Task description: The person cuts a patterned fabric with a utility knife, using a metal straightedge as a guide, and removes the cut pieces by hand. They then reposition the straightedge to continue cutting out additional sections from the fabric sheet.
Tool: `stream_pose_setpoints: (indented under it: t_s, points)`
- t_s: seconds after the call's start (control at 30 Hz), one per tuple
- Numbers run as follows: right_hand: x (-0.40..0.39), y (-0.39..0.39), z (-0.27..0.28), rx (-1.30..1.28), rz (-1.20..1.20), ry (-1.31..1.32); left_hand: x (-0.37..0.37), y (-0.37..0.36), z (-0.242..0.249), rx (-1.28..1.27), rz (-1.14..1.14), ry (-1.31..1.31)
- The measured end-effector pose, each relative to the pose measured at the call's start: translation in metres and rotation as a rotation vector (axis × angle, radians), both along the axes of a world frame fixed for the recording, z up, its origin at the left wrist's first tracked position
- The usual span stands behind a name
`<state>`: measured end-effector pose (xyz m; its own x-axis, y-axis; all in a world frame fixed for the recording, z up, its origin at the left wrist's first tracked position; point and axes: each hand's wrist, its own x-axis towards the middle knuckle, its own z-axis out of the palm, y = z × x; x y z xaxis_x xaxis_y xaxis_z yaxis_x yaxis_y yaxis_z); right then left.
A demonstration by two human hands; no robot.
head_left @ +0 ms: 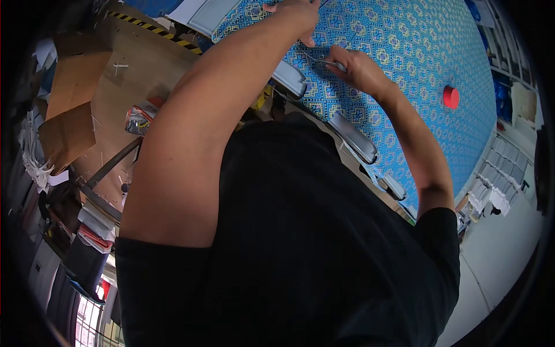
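Note:
Blue patterned fabric (416, 69) is spread over the table. At the top edge, my left hand (296, 17) lies on this fabric with its fingers apart, partly cut off by the frame. Just right of it and lower, my right hand (359, 70) is closed around a slim metal tool (337, 65), whose thin end points left over the fabric. The exact kind of tool is too small to tell. Grey metal clamps (354, 137) sit along the near fabric edge, below my right hand. A red round object (451, 97) rests on the fabric to the right.
Left of the table are an open cardboard box (72, 87), a plastic-wrapped package (139, 120) and yellow-black striped tape (153, 30). Bundles of white material (494, 173) lie at the far right. Folded items (95, 231) are stacked at the lower left.

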<state>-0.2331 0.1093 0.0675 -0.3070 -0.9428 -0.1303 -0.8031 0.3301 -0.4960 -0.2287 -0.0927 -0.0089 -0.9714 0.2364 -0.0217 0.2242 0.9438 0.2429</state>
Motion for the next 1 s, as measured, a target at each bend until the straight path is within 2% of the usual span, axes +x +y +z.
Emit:
stream_pose_setpoints:
  t_s: [0.1, 0.2, 0.47, 0.7, 0.77, 0.97, 1.0]
  points:
    - [0.001, -0.011, 0.007, 0.039, 0.072, 0.084, -0.002, 0.0, -0.001, -0.014, -0.023, -0.005]
    - [0.004, -0.011, 0.006, 0.055, 0.019, 0.079, -0.006, -0.001, -0.002, -0.021, -0.051, 0.0]
    - [0.014, -0.017, -0.01, -0.12, -0.057, 0.056, -0.007, -0.002, -0.002, -0.039, -0.104, 0.01]
    - [0.024, -0.037, -0.012, -0.111, -0.174, 0.014, -0.009, -0.003, 0.0, -0.059, -0.153, 0.013]
    - [0.025, -0.046, -0.019, -0.259, -0.188, 0.059, -0.003, -0.006, 0.003, -0.067, -0.17, 0.02]
    - [0.027, -0.051, -0.01, -0.091, -0.238, 0.059, -0.033, -0.021, 0.0, -0.084, -0.225, 0.052]
    - [0.026, -0.052, -0.013, -0.09, -0.236, 0.061, -0.02, -0.024, -0.001, -0.085, -0.229, 0.055]
